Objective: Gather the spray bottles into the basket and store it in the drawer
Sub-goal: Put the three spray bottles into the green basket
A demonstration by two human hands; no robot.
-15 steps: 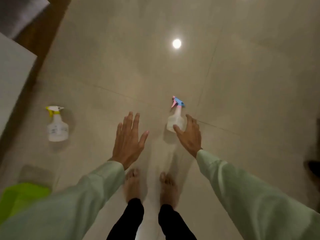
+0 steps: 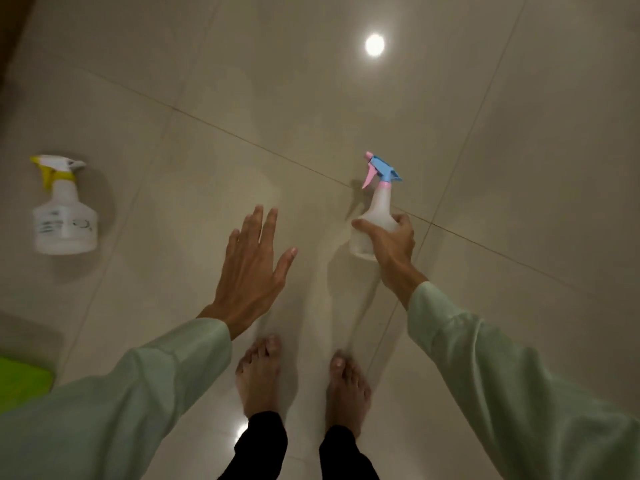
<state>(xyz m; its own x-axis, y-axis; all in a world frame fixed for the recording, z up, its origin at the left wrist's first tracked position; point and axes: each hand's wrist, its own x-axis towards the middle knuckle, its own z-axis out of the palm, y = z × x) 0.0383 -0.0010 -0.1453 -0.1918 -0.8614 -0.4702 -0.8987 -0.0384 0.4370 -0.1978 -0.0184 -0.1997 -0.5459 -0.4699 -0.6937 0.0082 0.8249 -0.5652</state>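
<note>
A person standing barefoot on a glossy beige tiled floor reaches down with both arms in pale green sleeves, seen from a head-worn camera. The right hand is wrapped around the lower body of a translucent spray bottle with a blue-and-pink trigger head, thumb on the bottle's left side and fingers curled over its right; the bottle stands upright, and whether its base rests on the floor cannot be told, as the hand covers it. The left hand hovers flat and fully spread, palm down, fingers apart, holding nothing, well to the left of that bottle. A second spray bottle, white with a yellow-and-white trigger head, stands on the floor far to the left, well apart from both hands. A bright green object, only partly in frame, sits at the lower left edge; what it is cannot be made out. A round ceiling light reflection glares off the tiles above the hands, and the person's bare feet point forward below them.
</note>
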